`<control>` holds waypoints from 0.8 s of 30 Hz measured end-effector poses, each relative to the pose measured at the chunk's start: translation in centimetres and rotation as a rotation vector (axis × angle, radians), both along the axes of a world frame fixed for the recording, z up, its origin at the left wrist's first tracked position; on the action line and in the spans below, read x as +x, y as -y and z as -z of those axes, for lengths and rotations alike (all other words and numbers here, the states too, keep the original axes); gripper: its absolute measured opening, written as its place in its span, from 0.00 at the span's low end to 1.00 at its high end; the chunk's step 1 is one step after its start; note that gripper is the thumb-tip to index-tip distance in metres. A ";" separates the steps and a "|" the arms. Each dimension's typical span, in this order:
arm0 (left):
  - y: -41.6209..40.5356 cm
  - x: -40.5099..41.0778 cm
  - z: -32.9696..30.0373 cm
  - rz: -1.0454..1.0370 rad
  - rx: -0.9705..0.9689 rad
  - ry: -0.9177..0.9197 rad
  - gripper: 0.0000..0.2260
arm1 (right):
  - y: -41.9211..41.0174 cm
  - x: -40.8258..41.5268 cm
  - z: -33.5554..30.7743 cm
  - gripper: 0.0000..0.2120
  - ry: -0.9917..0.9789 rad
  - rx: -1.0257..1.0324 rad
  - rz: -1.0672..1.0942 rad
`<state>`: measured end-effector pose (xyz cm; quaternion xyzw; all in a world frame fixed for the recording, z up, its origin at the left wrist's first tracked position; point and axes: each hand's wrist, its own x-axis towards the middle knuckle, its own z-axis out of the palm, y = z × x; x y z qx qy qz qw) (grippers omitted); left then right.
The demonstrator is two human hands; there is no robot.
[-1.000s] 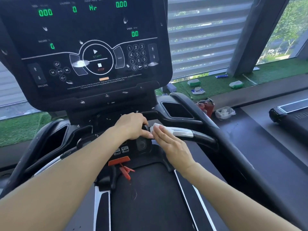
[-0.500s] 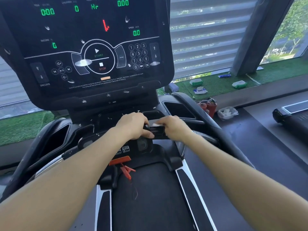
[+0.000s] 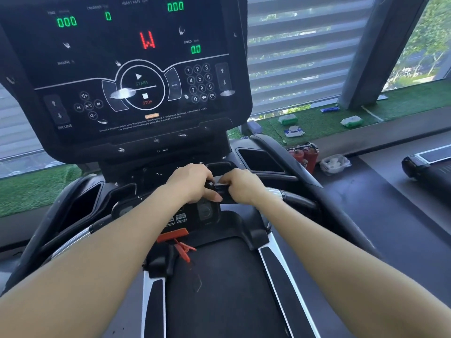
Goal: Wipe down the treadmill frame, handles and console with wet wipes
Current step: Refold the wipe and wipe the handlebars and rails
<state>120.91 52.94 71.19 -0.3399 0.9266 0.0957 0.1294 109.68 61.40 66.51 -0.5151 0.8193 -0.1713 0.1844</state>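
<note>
The treadmill's black console [image 3: 127,76] fills the upper left, with green digits and a red letter lit. Below it, my left hand [image 3: 192,182] curls over the inner end of the black front handle. My right hand [image 3: 240,186] grips the same handle just to the right, fingers wrapped over a white wet wipe [image 3: 220,184]; only a small edge of the wipe shows between the two hands. The handle's chrome and black right section [image 3: 292,197] runs out past my right wrist. The belt [image 3: 219,289] lies below.
A red safety clip [image 3: 181,247] hangs under the console. Wet wipe packs [image 3: 351,121] lie on the green turf ledge by the window. Red fire extinguishers [image 3: 303,154] and a clear bag [image 3: 334,163] stand at the right. Another treadmill [image 3: 424,164] is at the far right.
My right hand slid the wipe left along the handle, from flat on the chrome section to wrapped round the handle beside my left hand. A red letter lit on the console.
</note>
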 end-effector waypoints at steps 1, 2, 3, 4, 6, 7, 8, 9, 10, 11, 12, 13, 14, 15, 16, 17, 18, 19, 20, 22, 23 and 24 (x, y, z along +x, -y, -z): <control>0.0 0.0 0.0 -0.008 0.008 -0.007 0.27 | -0.8 0.3 0.4 0.24 -0.052 -0.067 -0.013; 0.0 0.0 -0.1 -0.013 0.012 -0.010 0.27 | -1.6 0.8 1.1 0.26 -0.099 -0.168 -0.034; -0.1 0.1 -0.1 -0.014 0.012 -0.008 0.27 | -2.2 1.3 1.9 0.27 -0.110 -0.280 -0.044; -0.2 0.1 -0.2 -0.010 0.009 -0.004 0.27 | -2.8 1.6 2.9 0.26 -0.096 -0.397 -0.051; -0.3 0.1 -0.3 -0.004 -0.003 0.002 0.26 | -3.7 1.9 4.8 0.26 -0.088 -0.609 -0.086; -0.4 0.1 -0.4 -0.003 -0.007 0.005 0.26 | -4.1 1.9 5.7 0.26 -0.123 -0.688 -0.109; -0.5 0.1 -0.5 -0.001 -0.011 0.009 0.26 | -4.5 1.7 6.6 0.27 -0.171 -0.734 -0.137; -0.6 0.1 -0.6 0.003 -0.015 0.013 0.26 | -4.7 1.5 7.1 0.27 -0.229 -0.759 -0.173; -0.7 0.1 -0.7 0.009 -0.020 0.018 0.26 | -4.8 1.3 7.3 0.26 -0.289 -0.769 -0.220; -0.8 0.1 -0.8 0.014 -0.025 0.021 0.25 | -5.0 1.0 7.4 0.25 -0.350 -0.771 -0.274; -0.9 0.0 -0.9 0.013 -0.028 0.023 0.25 | -5.2 0.6 7.4 0.24 -0.411 -0.764 -0.334; -1.0 0.1 -0.9 0.010 -0.030 0.023 0.25 | -5.4 0.0 7.4 0.24 -0.484 -0.751 -0.396; -1.1 0.1 -0.9 0.005 -0.032 0.022 0.26 | -5.8 -0.6 7.4 0.25 -0.553 -0.743 -0.452; -1.1 0.1 -0.9 0.000 -0.032 0.020 0.26 | -6.1 -1.2 7.5 0.25 -0.611 -0.746 -0.505; -1.1 0.1 -0.8 -0.005 -0.030 0.018 0.26 | -6.4 -1.9 7.7 0.25 -0.655 -0.755 -0.553; -1.0 0.2 -0.8 -0.008 -0.029 0.014 0.26 | -6.5 -2.5 7.8 0.24 -0.688 -0.769 -0.599; -1.0 0.2 -0.8 -0.009 -0.027 0.013 0.26 | -6.5 -2.9 7.8 0.22 -0.715 -0.780 -0.644; -1.0 0.2 -0.8 -0.005 -0.029 0.014 0.26 | -6.2 -3.3 7.8 0.20 -0.753 -0.800 -0.686; -1.0 0.1 -0.8 0.003 -0.033 0.019 0.26 | -5.7 -3.7 8.0 0.17 -0.779 -0.823 -0.722; -0.9 0.1 -0.8 0.014 -0.042 0.027 0.26 | -4.9 -3.8 7.9 0.13 -0.739 -0.833 -0.787; -0.9 0.1 -0.8 0.012 -0.040 0.026 0.26 | -4.6 -4.0 7.7 0.14 -0.718 -0.818 -0.824; -0.9 0.1 -0.8 0.006 -0.036 0.023 0.26 | -4.3 -4.2 7.4 0.14 -0.725 -0.796 -0.859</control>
